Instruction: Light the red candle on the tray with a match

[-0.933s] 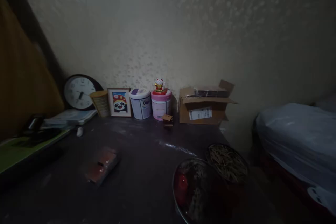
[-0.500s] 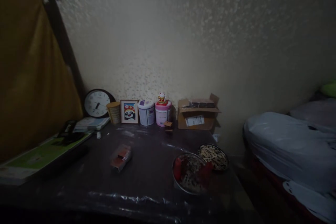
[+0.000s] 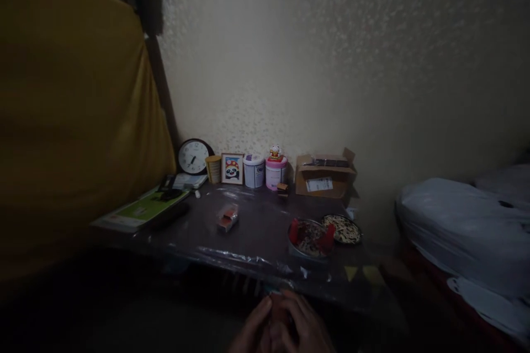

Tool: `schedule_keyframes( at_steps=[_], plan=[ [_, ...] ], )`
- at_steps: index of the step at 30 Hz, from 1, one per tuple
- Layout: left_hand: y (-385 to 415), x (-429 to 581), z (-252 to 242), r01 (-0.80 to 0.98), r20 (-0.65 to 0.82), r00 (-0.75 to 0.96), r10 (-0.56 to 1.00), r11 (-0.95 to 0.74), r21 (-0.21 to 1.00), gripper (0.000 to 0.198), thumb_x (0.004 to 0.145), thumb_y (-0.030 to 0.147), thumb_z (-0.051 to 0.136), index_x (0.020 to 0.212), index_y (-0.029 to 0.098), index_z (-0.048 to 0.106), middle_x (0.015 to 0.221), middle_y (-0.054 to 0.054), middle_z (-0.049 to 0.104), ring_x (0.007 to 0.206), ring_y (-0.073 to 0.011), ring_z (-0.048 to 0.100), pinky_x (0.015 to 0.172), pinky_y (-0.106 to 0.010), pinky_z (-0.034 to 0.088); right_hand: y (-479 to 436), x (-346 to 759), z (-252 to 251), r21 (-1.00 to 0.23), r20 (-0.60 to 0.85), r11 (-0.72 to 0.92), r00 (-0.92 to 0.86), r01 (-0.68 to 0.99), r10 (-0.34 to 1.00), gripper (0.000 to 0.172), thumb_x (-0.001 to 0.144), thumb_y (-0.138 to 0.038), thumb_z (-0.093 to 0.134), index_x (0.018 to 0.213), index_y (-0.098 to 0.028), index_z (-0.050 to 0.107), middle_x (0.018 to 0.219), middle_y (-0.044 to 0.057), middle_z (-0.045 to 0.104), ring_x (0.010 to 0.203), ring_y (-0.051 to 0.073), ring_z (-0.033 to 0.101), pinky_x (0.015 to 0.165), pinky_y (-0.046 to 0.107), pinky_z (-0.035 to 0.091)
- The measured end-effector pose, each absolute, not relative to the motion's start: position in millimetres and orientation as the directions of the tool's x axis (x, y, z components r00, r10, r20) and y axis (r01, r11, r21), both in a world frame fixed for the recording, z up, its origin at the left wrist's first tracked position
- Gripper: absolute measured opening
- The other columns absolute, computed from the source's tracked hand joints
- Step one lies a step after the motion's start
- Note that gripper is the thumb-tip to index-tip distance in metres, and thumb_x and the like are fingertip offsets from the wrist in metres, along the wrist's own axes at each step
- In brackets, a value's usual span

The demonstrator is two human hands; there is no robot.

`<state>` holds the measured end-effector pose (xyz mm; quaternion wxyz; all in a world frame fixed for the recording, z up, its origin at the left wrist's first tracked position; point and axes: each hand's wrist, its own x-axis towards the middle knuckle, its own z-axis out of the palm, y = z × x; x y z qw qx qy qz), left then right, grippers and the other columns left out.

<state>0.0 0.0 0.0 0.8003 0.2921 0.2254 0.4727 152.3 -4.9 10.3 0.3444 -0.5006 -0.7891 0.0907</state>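
Change shows at the near side: the left hand (image 3: 253, 324) and the right hand (image 3: 305, 321), absent from both earlier pictures, are now low in the middle of the view, in front of the table (image 3: 260, 237). Their fingers are curled narrow around a small reddish-brown object (image 3: 279, 309) held between them; the dim light hides its exact form and which hand bears more of it. The handling in view is therefore at the hands, off the tabletop.

The view also takes in more of the near side, and the table's near edge lies under a glossy clear cover. On the table, nothing looks shifted. A clear-wrapped packet (image 3: 228, 217) with reddish contents lies left of centre, well apart from the hands. To the right, a round bowl (image 3: 304, 257) holds two red items too dark to name, and just beyond it stands a dark-rimmed dish (image 3: 343, 230) of pale, thin pieces.

Along the far side, from left to right, are a clock (image 3: 194, 156), a framed panda picture (image 3: 232, 168), a white tub (image 3: 254, 172), a pink-lidded tub (image 3: 275, 174) bearing a lucky cat figurine (image 3: 275, 152), and an opened cardboard box (image 3: 323, 183).
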Motion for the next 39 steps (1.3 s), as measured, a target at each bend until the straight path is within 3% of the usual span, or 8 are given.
schedule_keyframes(
  at_steps=[3,8,12,17,21,27,33,39],
  plan=[
    [2.8,5.9,1.7,-0.656,-0.090,0.564,0.821,0.511,0.556,0.027,0.081,0.035,0.053,0.097,0.017,0.065,0.095,-0.009,0.070,0.085,-0.0206,0.064,0.074,-0.031,0.048,-12.7,147.7,24.0,-0.632,0.389,0.413,-0.193,0.656,0.901,0.027,0.075,-0.015,0.051,0.099,-0.024,0.059,0.112,0.006,0.061,0.106,0.021,0.055,0.092,0.035,0.044],
    [8.3,3.1,-4.4,-0.636,-0.169,0.558,0.813,0.549,0.542,0.027,0.081,0.030,0.054,0.103,0.017,0.060,0.094,-0.008,0.070,0.082,-0.0168,0.065,0.076,-0.028,0.046,-4.2,160.1,34.9,-0.900,0.249,0.284,-0.143,0.330,0.958,0.018,0.080,-0.033,0.054,0.092,-0.020,0.058,0.095,0.005,0.064,0.091,0.019,0.060,0.082,0.032,0.047],
    [4.5,2.4,-5.9,-0.580,-0.183,0.601,0.778,0.582,0.570,0.027,0.082,0.030,0.053,0.105,0.018,0.058,0.091,-0.007,0.069,0.076,-0.0160,0.065,0.070,-0.027,0.046,2.8,171.8,31.1,-0.954,0.148,0.157,-0.054,0.256,0.988,0.022,0.077,-0.039,0.056,0.076,-0.018,0.060,0.073,0.001,0.061,0.074,0.016,0.058,0.069,0.027,0.046],
    [-1.3,4.8,1.0,-0.538,-0.160,0.660,0.734,0.610,0.582,0.024,0.083,0.029,0.051,0.103,0.017,0.058,0.090,-0.007,0.068,0.072,-0.0151,0.064,0.064,-0.025,0.045,4.3,173.6,24.1,-0.988,0.040,0.051,-0.075,0.149,0.996,0.021,0.072,-0.038,0.060,0.069,-0.017,0.059,0.064,-0.002,0.058,0.059,0.013,0.055,0.058,0.023,0.043],
    [-2.6,3.0,3.0,-0.509,-0.178,0.681,0.710,0.633,0.583,0.029,0.083,0.028,0.049,0.110,0.018,0.054,0.089,-0.008,0.068,0.070,-0.0156,0.065,0.062,-0.026,0.045,9.5,177.5,16.7,-0.968,0.096,0.094,-0.006,0.231,0.995,0.016,0.070,-0.033,0.060,0.065,-0.017,0.059,0.061,-0.002,0.058,0.061,0.013,0.054,0.058,0.023,0.042],
    [3.4,2.4,-2.4,-0.506,-0.206,0.696,0.688,0.673,0.539,0.031,0.082,0.026,0.046,0.112,0.019,0.051,0.088,-0.010,0.070,0.062,-0.0151,0.065,0.057,-0.025,0.044,7.4,179.3,20.7,-0.878,0.186,0.200,-0.076,0.434,0.980,0.010,0.076,-0.025,0.054,0.073,-0.018,0.061,0.069,-0.001,0.063,0.068,0.014,0.059,0.065,0.023,0.044],
    [6.6,6.4,-5.6,-0.454,-0.272,0.668,0.693,0.669,0.589,0.032,0.077,0.026,0.045,0.103,0.013,0.057,0.074,-0.008,0.070,0.044,-0.0119,0.058,0.041,-0.021,0.037,-4.6,177.7,32.7,-0.620,0.230,0.370,-0.291,0.691,0.929,0.018,0.084,-0.022,0.047,0.088,-0.024,0.065,0.085,0.000,0.062,0.080,0.014,0.058,0.072,0.023,0.043],
    [5.6,8.5,-8.0,-0.433,-0.294,0.641,0.709,0.651,0.623,0.028,0.075,0.024,0.045,0.094,0.009,0.060,0.066,-0.008,0.068,0.041,-0.0100,0.054,0.038,-0.019,0.035,-5.8,180.6,29.1,-0.476,0.215,0.475,-0.426,0.740,0.879,0.021,0.088,-0.022,0.043,0.094,-0.027,0.063,0.086,0.000,0.059,0.081,0.013,0.056,0.072,0.023,0.042]
  ],
)
